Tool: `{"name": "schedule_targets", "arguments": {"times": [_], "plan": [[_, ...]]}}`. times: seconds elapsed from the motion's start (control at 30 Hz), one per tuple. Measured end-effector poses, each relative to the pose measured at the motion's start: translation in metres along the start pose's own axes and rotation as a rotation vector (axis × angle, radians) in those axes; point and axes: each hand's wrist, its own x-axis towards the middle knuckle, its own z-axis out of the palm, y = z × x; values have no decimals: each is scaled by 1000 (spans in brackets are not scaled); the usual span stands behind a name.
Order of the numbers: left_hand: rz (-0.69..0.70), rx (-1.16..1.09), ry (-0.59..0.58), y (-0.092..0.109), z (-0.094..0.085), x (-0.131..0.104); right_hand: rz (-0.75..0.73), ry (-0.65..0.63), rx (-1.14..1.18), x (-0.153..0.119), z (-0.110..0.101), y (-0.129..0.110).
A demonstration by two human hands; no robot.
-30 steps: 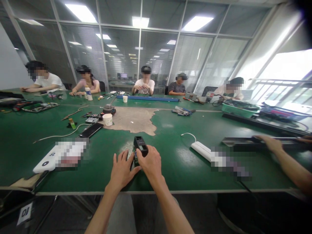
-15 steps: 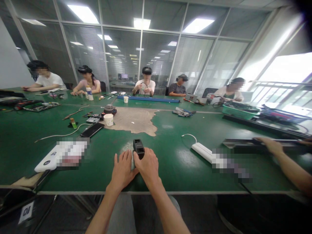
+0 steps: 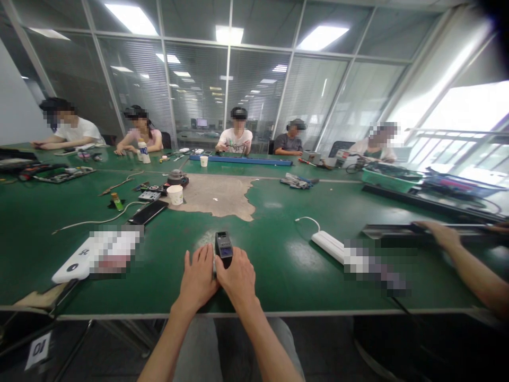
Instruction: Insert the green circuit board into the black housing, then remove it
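While both bare hands meet at the lower centre of the frame, the small black box (image 3: pixel 223 247) is between them, near the front edge of the green surface (image 3: pixel 278 292). The right hand (image 3: pixel 238 278) pinches this box: its thumb lies at the near end and its fingers, partly hidden, go along the right side. The left hand (image 3: pixel 198 276) is just beside the box, with fingers straight and nearly together; whether its grip presses on the box, I cannot tell. At the left of the frame lie a black phone (image 3: pixel 148 213), a paper cup (image 3: pixel 175 195), a small green bottle (image 3: pixel 116 201) and, lower, a white case (image 3: pixel 70 266), partly blurred. Right of centre is a white bar (image 3: pixel 328 248) with a short cable (image 3: pixel 308 218). At the right edge, another person's hand (image 3: pixel 441 235) rests on a black rail (image 3: pixel 393 233). Higher in the frame, five people (image 3: pixel 236 140) sit along the far side.
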Motion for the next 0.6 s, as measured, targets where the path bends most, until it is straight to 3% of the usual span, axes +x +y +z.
{"name": "schedule_targets", "arguments": {"times": [0.6], "plan": [[17,38,-17,1,-3,0,22,43,70,2,-2,-5]]}}
